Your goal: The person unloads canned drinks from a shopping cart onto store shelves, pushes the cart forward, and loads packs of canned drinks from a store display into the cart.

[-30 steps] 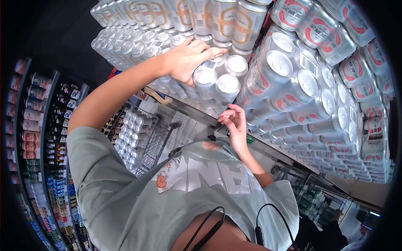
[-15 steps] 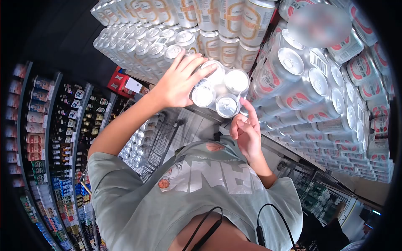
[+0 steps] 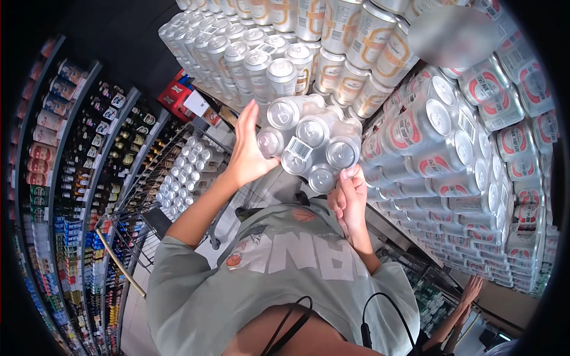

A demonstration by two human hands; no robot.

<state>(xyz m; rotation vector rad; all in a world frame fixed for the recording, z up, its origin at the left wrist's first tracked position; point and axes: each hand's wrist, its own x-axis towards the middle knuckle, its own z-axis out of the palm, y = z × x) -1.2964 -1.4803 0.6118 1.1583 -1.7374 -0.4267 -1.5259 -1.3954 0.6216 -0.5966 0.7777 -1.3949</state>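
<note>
A clear-wrapped pack of silver cans (image 3: 312, 132) is tilted in front of my chest, its lids facing me and a barcode on the wrap. On its left side my left hand (image 3: 244, 147) has the thumb against the lower edge, with the fingers stretched up beside it. My right hand (image 3: 350, 199) grips the lower right corner, thumb on the wrap and the other fingers curled. Just beyond the pack stand rows of similar white-and-gold cans (image 3: 280, 74).
Stacked packs with red labels (image 3: 439, 163) rise on the right. A wire cart (image 3: 139, 228) holding packs of cans (image 3: 184, 172) is at the left, near a red box (image 3: 175, 95) and stocked shelves (image 3: 89, 148). Another person's hands (image 3: 472, 291) show at the lower right.
The pack has come away from the stacked rows and towards me, tilting so more cans show. My left hand has shifted from its top to its left side; my right hand now grips its corner.
</note>
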